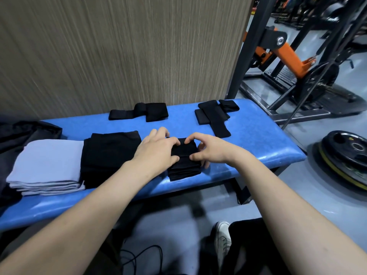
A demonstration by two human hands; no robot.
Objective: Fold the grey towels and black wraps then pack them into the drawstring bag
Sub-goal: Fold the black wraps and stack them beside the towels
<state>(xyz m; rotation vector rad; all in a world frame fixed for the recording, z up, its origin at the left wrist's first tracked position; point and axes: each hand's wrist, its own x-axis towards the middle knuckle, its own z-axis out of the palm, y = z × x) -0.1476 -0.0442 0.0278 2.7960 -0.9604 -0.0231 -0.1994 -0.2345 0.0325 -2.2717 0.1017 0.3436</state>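
1. Folded black wrap (185, 161): a small stack of layers lying near the front edge of the blue padded bench (258, 139), right of centre.
2. Left hand (156, 149): laid over the wrap's left side, fingers curled onto its top; thumb and fingertips pinch the cloth.
3. Right hand (210, 151): at the wrap's right side, thumb on the upper layer and fingers curled round its right edge, gripping the fold.
4. Stack of folded black cloth (109, 155): just left of the left hand, touching the stack of folded grey towels (47, 165) at the bench's left.
5. Dark bag fabric (23, 132): behind the towels at the far left edge; its form is unclear.
6. Unfolded black wraps (139, 113): along the rear edge, centre; a second, crossed pile of wraps (214, 116) lies to the right rear, well apart from the hands.
7. Surroundings: wood-grain panel (119, 50) behind the bench; weight plates (345, 155) on the floor at right; orange-and-black gym machine (288, 54) beyond.
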